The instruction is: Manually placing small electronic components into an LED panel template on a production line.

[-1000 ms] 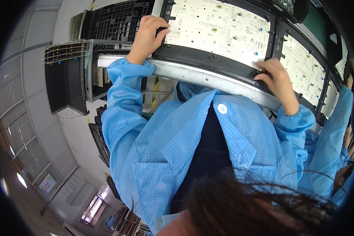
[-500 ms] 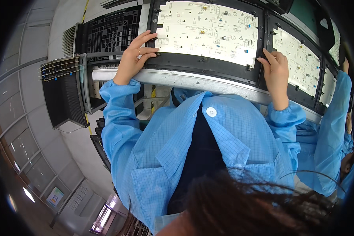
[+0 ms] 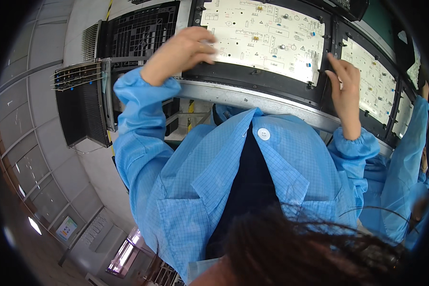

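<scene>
As the right hand stays by the black tray's right edge, fingers apart, the left hand, blurred and loosely spread, has moved off the left rim over the white board, seemingly releasing that side. The tray holds the board; the neighbouring tray holds another board.

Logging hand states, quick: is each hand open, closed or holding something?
Left hand: open, blurred, over the left end of the white circuit board, nothing visibly held.
Right hand: open, near the right edge of the black frame, nothing visibly held.
</scene>
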Tool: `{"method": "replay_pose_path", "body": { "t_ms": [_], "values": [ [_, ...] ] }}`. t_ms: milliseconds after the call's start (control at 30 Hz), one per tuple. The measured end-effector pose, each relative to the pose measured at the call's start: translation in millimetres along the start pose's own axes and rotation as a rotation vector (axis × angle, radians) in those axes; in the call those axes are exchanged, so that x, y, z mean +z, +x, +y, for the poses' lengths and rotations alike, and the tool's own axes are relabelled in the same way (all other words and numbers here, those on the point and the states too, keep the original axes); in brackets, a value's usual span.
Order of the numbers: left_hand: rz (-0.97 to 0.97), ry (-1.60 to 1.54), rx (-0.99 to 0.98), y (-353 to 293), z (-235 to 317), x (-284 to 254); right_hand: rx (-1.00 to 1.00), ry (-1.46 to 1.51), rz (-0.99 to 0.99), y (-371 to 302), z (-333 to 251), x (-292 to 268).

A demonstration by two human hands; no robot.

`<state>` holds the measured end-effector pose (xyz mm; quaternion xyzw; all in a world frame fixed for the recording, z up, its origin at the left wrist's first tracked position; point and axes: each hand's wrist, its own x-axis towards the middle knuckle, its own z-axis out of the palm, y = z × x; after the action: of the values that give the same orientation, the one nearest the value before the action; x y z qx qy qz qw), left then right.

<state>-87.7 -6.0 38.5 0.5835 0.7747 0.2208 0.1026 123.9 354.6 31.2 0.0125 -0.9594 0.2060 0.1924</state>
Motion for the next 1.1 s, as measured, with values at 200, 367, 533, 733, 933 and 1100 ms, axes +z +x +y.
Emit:
{"method": "replay_pose_path", "body": {
  "t_ms": [200,367,533,733,933,1100],
  "values": [
    [0.152,-0.031,0.033,25.0,57.2,67.8,-0.165,-0.123,0.095,97.4,55.7,-18.5],
    [0.185,0.059,0.103,37.4,49.3,68.3,0.002,-0.045,0.164,192.3,117.8,39.5],
    [0.273,0.035,0.025,35.2,52.1,62.8,0.214,-0.142,-0.109,219.0,74.7,44.3],
    [0.677,0.253,-0.752,-25.0,13.5,55.6,0.276,0.148,0.174,212.4,117.0,67.6],
    [0.522,-0.277,-1.012,-35.7,3.6,56.2,0.537,0.375,0.223,207.7,75.2,39.8],
    [0.664,-0.578,-0.994,-46.1,-9.9,65.8,0.246,0.491,-0.210,151.1,34.1,50.1]
  ]
}}
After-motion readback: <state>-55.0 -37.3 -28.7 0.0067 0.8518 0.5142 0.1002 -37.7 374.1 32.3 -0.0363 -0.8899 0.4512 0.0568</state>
